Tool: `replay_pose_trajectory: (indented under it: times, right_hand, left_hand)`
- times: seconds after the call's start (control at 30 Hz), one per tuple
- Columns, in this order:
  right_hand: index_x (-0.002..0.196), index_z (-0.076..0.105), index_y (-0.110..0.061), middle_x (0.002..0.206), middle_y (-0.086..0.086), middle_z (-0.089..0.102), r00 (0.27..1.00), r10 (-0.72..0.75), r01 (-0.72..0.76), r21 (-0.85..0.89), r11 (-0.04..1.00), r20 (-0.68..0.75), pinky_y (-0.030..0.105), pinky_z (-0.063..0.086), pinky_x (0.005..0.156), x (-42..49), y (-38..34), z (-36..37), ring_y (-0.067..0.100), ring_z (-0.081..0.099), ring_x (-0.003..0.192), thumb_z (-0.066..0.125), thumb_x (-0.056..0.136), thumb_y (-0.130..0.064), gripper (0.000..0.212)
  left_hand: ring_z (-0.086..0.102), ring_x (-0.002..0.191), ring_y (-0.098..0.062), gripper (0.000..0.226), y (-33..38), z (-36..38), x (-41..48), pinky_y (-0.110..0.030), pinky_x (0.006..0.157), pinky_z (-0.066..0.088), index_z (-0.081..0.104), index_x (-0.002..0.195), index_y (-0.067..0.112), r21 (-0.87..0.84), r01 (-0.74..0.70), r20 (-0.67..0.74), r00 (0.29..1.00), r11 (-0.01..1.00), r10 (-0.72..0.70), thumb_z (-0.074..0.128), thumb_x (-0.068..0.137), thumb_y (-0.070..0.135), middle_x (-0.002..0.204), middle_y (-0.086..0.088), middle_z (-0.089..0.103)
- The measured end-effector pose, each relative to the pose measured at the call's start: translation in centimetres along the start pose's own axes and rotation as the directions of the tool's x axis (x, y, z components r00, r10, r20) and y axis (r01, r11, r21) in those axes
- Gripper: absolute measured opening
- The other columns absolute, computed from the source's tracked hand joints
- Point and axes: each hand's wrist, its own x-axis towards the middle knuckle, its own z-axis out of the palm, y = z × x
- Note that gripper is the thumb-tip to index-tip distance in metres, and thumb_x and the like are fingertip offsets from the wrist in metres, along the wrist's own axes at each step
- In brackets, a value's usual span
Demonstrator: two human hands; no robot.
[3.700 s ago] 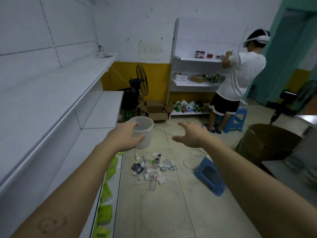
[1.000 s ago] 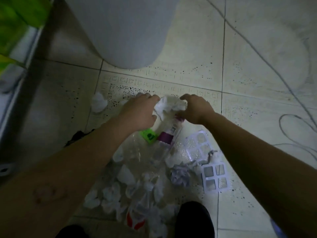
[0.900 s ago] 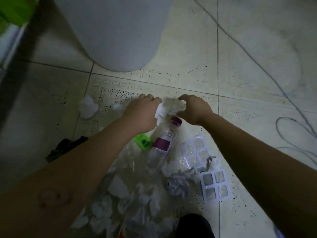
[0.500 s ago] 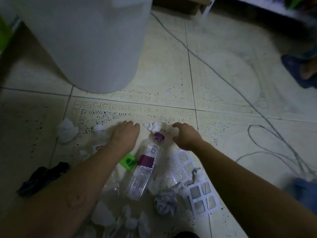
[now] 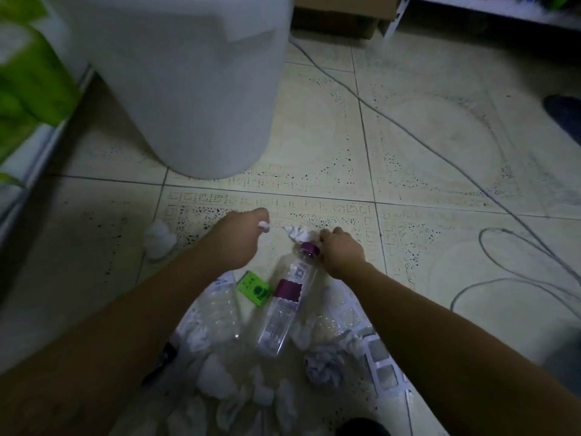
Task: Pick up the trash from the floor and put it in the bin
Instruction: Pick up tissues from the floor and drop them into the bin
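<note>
Barely started, we pinch a scrap (image 5: 263,226) in our left hand (image 5: 235,243), cannot tell whether our right hand (image 5: 341,254) grips, and trash (image 5: 217,382) remains behind both.

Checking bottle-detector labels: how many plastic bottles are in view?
2. A purple-capped bottle lies with its cap by the right hand. A crushed clear bottle lies left of it, past the green box. The left hand grips a small capped item, possibly a third.

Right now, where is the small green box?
Head view, near the centre: the green box lies just left of the purple-labelled bottle, below the left hand.
</note>
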Motion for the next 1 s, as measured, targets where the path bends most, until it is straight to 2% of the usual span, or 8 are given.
replay_pose_trajectory:
  times: [0.1, 0.27, 0.43, 0.6, 0.73, 0.83, 0.93, 1.0]
  right_hand:
    - [0.113, 0.055, -0.015, 0.092, 0.005, 0.053, 0.999, 0.037, -0.037, -0.004, 0.999, -0.001, 0.029, 0.047, 0.066, -0.4, 0.5, 0.5, 0.020, 0.053, 0.078, 0.064, 0.085, -0.018, 0.030]
    - [0.113, 0.048, -0.010, 0.087, 0.005, 0.055, 0.990, 0.133, -0.137, 0.092, 0.986, 0.047, 0.029, 0.049, 0.067, -1.3, 1.8, -0.4, 0.021, 0.059, 0.080, 0.059, 0.087, -0.010, 0.028]
    - [0.103, 0.063, -0.015, 0.100, 0.008, 0.066, 0.993, -0.073, 0.096, 0.289, 0.952, -0.090, 0.025, 0.038, 0.054, -1.4, -0.3, -8.6, 0.017, 0.056, 0.070, 0.043, 0.095, -0.014, 0.021]
    - [0.108, 0.052, -0.007, 0.097, 0.009, 0.057, 0.966, -0.202, 0.232, 0.192, 0.954, -0.162, 0.033, 0.038, 0.068, -3.4, -5.9, -18.5, 0.026, 0.054, 0.084, 0.039, 0.097, -0.037, 0.035]
    - [0.110, 0.050, -0.006, 0.106, 0.014, 0.061, 0.939, -0.311, 0.311, -0.026, 0.950, -0.146, 0.035, 0.046, 0.074, -5.3, -9.6, -24.8, 0.027, 0.056, 0.090, 0.037, 0.099, -0.016, 0.019]
    - [0.122, 0.052, -0.010, 0.119, 0.010, 0.061, 0.912, -0.375, 0.368, -0.076, 0.927, -0.166, 0.027, 0.048, 0.078, -6.5, -11.6, -28.2, 0.021, 0.057, 0.096, 0.039, 0.097, -0.004, 0.029]
    - [0.102, 0.060, -0.017, 0.106, 0.004, 0.063, 0.868, -0.408, 0.403, -0.078, 0.912, -0.282, 0.020, 0.044, 0.068, -6.8, -13.1, -30.9, 0.013, 0.055, 0.081, 0.044, 0.097, -0.007, 0.020]
    - [0.078, 0.052, -0.020, 0.084, 0.001, 0.062, 0.829, -0.367, 0.372, -0.075, 0.925, -0.422, 0.025, 0.040, 0.058, -6.8, -13.8, -32.1, 0.014, 0.053, 0.069, 0.042, 0.099, -0.017, 0.023]
  left_hand:
    - [0.057, 0.064, -0.019, 0.010, 0.5, -1.9, -0.1, -0.015, 0.037, 0.031, 0.054, 0.096, 0.008, 0.096, -0.030, 0.102, 0.995, 0.995, 0.020, 0.046, 0.094, 0.002, 0.078, -0.002, 0.057]
    - [0.046, 0.058, -0.011, 0.021, 0.5, -6.3, -0.4, -0.024, 0.050, 0.029, 0.045, 0.078, 0.024, 0.191, -0.097, 0.154, 0.986, 0.977, 0.068, 0.047, 0.096, 0.014, 0.066, 0.008, 0.048]
    - [0.051, 0.078, -0.016, 0.020, 1.1, -11.4, -1.2, -0.029, 0.065, 0.036, 0.043, 0.084, 0.028, 0.299, -0.063, 0.278, 0.960, 0.952, -0.024, 0.051, 0.092, 0.045, 0.081, 0.004, 0.054]
    - [0.049, 0.074, -0.018, 0.008, 2.6, -17.8, -1.9, -0.028, 0.059, 0.036, 0.042, 0.094, 0.025, 0.329, -0.096, 0.159, 0.986, 0.939, 0.045, 0.036, 0.100, 0.024, 0.089, -0.005, 0.053]
    - [0.052, 0.074, -0.024, 0.013, 3.0, -22.6, -3.8, -0.035, 0.064, 0.038, 0.037, 0.094, 0.021, 0.219, -0.094, -0.082, 0.990, 0.971, 0.114, 0.031, 0.102, 0.030, 0.081, -0.005, 0.051]
    - [0.048, 0.076, -0.024, 0.015, 2.4, -24.8, -4.8, -0.031, 0.065, 0.031, 0.036, 0.090, 0.017, 0.268, -0.052, -0.184, 0.977, 0.962, 0.104, 0.034, 0.101, 0.028, 0.080, -0.002, 0.047]
    - [0.056, 0.081, -0.029, 0.023, 2.2, -27.0, -5.6, -0.038, 0.069, 0.044, 0.042, 0.084, 0.016, 0.295, -0.005, -0.263, 0.961, 0.955, 0.086, 0.033, 0.102, 0.027, 0.081, -0.005, 0.053]
    - [0.055, 0.079, -0.030, 0.026, 2.1, -28.3, -5.7, -0.026, 0.057, 0.037, 0.043, 0.076, 0.017, 0.322, 0.025, -0.312, 0.947, 0.946, 0.081, 0.036, 0.101, 0.019, 0.070, 0.004, 0.046]
